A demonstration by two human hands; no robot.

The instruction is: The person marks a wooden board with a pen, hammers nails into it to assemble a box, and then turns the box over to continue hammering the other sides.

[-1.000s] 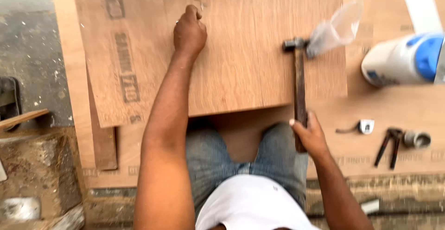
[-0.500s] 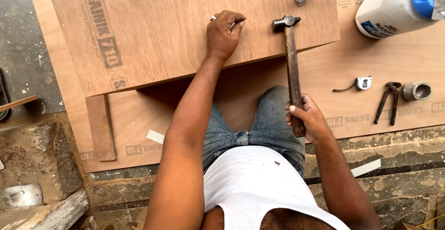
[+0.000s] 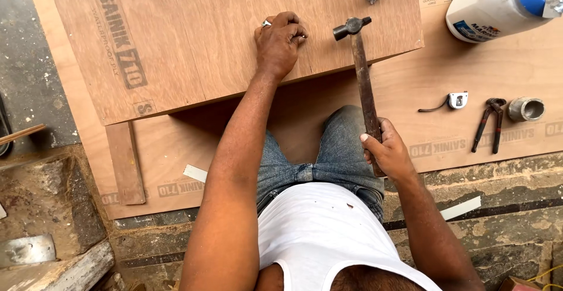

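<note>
Head view, from largest thing to smallest. Top plywood sheet (image 3: pixel 193 39) fills the upper left and centre of the frame, lying flat on a wider plywood base sheet (image 3: pixel 469 74) that runs off to the right; it looks stiff, broad and fairly heavy, with a smooth face, so it would best be lifted by its edges.

White plastic glue jug (image 3: pixel 498 4) with a blue cap sits at the upper right, on the base sheet.

Claw hammer (image 3: pixel 360 86) stands just right of centre, its steel head raised above the top sheet near the lower edge, its long wooden shaft running down toward the lap. It is head-heavy and rigid; the right hand (image 3: pixel 390 153) is closed around the very end of the shaft, which gives swing but less control.

Left hand (image 3: pixel 280 45) rests on the top sheet, fingertips pinched together around what seems to be a small nail, though the nail itself is too small to make out. Such a thing is light, hard and easily dropped.

Pincers (image 3: pixel 489 124), a metal cup (image 3: pixel 526 109) and a small tape measure (image 3: pixel 457 100) lie at the right.
</note>
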